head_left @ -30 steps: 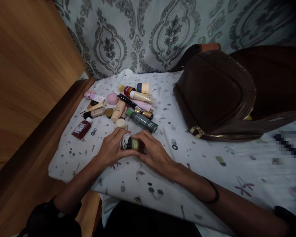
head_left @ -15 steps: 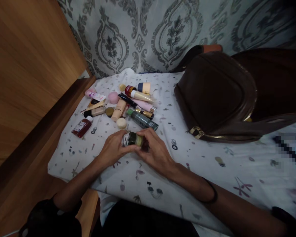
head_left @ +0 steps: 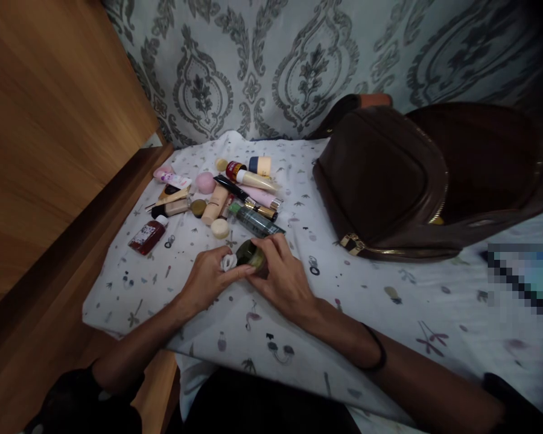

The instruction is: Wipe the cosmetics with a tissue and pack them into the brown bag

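Reference: 12 o'clock is the far side of the view. A damask-patterned fabric or wallpaper, grey on pale blue-grey, spans 11 to 2 o'clock. A wood-grain panel stands at 10 o'clock. A darker wooden ledge runs diagonally along its base. A white printed sheet covers the central surface. A lighter wooden section shows at 7 o'clock. Lighting is dim; the 1 o'clock corner is darkest.
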`<state>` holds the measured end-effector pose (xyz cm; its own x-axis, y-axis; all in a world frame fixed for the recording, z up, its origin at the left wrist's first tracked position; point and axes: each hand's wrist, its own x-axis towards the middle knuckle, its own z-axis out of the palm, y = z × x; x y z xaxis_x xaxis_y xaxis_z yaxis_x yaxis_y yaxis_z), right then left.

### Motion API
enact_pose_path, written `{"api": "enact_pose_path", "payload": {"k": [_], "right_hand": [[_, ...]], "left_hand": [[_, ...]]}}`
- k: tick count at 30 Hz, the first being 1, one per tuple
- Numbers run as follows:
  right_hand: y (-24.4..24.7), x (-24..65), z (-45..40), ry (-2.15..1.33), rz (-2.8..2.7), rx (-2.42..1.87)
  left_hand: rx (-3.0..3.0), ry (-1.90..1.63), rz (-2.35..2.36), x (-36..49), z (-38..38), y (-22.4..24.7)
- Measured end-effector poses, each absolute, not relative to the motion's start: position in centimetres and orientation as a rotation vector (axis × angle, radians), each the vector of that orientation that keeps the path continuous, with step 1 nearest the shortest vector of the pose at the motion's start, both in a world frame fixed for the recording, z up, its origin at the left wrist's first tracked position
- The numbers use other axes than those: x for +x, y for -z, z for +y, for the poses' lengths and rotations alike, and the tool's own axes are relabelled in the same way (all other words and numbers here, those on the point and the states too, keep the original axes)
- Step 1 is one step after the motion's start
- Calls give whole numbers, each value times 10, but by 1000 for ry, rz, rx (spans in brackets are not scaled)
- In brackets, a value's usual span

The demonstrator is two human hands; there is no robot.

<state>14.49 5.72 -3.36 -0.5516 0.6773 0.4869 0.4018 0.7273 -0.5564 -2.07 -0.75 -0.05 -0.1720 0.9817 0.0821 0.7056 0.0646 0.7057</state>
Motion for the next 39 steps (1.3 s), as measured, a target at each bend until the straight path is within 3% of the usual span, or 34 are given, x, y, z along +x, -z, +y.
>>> {"api": "enact_pose_path", "payload": {"k": [10,16,24,33,39], "right_hand": [[33,145,57,-536,-2240,-824],[35,145,57,-551,-2222,-764],[36,144,54,-564,-2343,-709],[30,139,62,-961,-1972,-763],[34,139,68,-1236,-1708,-724]], "left_hand": [[2275,-1007,2007,-19,-13,11],[2253,-977,2108,-17,-14,13],[2347,-1270,1885,-16,-10,7],[2775,-1215,1583,-21,-10,2],[2646,-1350,1628,-21,-14,2]]}}
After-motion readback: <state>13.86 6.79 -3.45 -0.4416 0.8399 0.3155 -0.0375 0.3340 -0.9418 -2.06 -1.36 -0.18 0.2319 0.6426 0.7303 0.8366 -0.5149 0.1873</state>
